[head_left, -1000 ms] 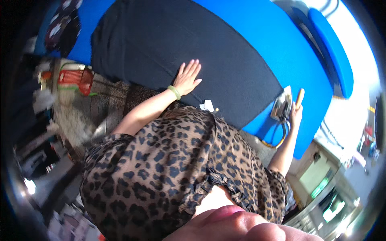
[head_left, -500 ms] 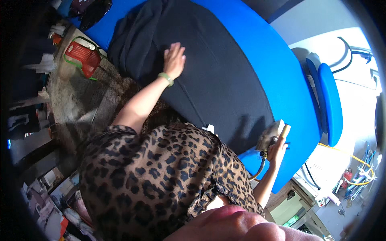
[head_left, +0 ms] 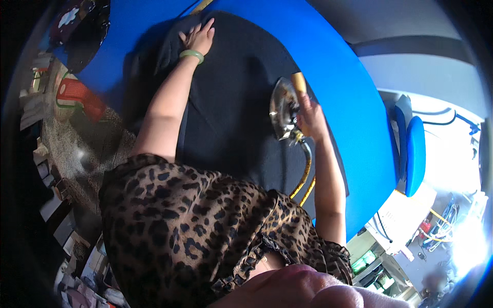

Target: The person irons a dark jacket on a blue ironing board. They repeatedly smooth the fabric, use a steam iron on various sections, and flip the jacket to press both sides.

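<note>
A black piece of cloth (head_left: pixel 226 138) lies spread over a blue padded ironing table (head_left: pixel 354 133). My left hand (head_left: pixel 198 40), with a green bangle at the wrist, rests on the cloth near its far left end, fingers spread. Toward the cloth's right edge, my right hand (head_left: pixel 312 119) grips the wooden handle (head_left: pixel 299 82) of a metal steam iron (head_left: pixel 280 108). The iron appears to be on or just over the cloth; its contact is hard to make out. A yellow-and-black hose (head_left: pixel 304 179) runs from it back toward my body.
A blue padded side board (head_left: pixel 415 154) stands beyond the table's right edge. A red plastic chair (head_left: pixel 79 97) is on the floor at the left. Dark shiny material (head_left: pixel 82 36) lies at the far left corner. Shelves with things on them (head_left: pixel 370 262) stand at the lower right.
My right hand has carried the iron from the table's near right edge forward and left over the cloth. My left hand has slid farther away and left, and the cloth's far end lies flatter.
</note>
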`<state>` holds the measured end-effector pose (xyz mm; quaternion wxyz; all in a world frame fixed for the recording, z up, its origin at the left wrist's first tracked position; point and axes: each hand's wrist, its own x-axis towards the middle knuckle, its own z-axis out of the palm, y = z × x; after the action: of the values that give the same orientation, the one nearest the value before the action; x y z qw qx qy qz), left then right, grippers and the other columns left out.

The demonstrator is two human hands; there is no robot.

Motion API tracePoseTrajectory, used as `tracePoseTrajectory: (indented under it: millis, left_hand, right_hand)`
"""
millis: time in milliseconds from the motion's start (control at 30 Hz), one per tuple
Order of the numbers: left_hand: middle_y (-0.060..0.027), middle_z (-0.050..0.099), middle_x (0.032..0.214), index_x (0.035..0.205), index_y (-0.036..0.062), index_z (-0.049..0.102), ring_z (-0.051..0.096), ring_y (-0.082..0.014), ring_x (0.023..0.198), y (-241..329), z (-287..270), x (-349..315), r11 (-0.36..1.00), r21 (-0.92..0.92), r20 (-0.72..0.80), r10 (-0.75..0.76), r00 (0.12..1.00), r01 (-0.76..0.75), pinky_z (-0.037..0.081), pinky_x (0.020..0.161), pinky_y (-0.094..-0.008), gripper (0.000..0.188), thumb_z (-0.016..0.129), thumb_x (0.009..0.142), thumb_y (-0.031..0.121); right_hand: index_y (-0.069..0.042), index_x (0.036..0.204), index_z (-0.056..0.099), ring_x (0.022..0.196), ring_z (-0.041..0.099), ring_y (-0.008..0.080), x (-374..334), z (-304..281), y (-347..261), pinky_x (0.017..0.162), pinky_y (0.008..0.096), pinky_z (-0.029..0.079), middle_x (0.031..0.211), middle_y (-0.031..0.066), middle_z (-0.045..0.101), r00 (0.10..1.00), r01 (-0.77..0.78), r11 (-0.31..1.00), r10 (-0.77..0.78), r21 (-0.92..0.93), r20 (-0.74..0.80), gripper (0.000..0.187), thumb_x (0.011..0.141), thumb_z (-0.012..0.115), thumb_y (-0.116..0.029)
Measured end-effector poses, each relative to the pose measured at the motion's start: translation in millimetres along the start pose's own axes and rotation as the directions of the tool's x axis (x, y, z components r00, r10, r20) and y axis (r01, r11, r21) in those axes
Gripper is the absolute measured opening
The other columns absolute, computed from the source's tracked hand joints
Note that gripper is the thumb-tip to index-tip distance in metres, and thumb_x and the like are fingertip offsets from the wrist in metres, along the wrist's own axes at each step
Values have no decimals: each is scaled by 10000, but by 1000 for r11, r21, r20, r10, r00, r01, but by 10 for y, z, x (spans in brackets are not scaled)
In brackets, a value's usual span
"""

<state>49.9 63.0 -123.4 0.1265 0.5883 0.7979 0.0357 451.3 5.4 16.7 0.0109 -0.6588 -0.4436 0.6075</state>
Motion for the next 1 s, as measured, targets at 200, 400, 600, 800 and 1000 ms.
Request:
tracePoseTrajectory:
  millis: [200,400,600,800,1000]
  left_hand:
    - [-117,485,1263,1304,342,402,514,-359,1063,704,-354,-486,999,-44,60,12,998,-9,423,847,-498,395,397,909,353]
    - [-143,519,1220,1336,246,368,520,-376,1046,847,-384,-621,972,-228,-39,41,998,-49,440,836,-501,406,343,942,344]
    - [-122,526,1214,1327,228,372,531,-361,1035,833,-395,-621,970,-236,-78,43,996,-61,448,830,-486,411,335,942,366]
    - [-91,464,1289,1304,196,405,460,-315,1153,1017,-406,-475,966,-233,33,-103,994,108,352,943,-496,405,377,927,339]
    - [-160,363,1361,1211,113,503,372,-357,1217,1623,-250,191,908,-412,-159,10,987,-76,281,1015,-453,338,415,916,251]
  right_hand:
    - [12,871,571,469,475,128,491,-381,-752,420,285,373,540,32,481,994,-89,994,85,57,69,534,874,471,-512]
    - [-4,902,621,514,517,151,1053,190,-1658,490,316,430,579,37,525,950,278,930,-228,-240,215,733,806,395,-695]
    - [10,931,624,597,566,175,1241,58,-1449,542,323,457,689,104,591,934,354,875,-312,-330,174,707,829,409,-656]
    - [24,889,613,538,533,134,510,-1006,-203,471,270,416,640,68,568,987,-15,999,10,-29,-163,669,853,410,-612]
    - [-38,726,530,423,468,128,-386,-1287,324,376,266,349,519,50,494,960,-110,991,127,80,-251,658,795,428,-684]
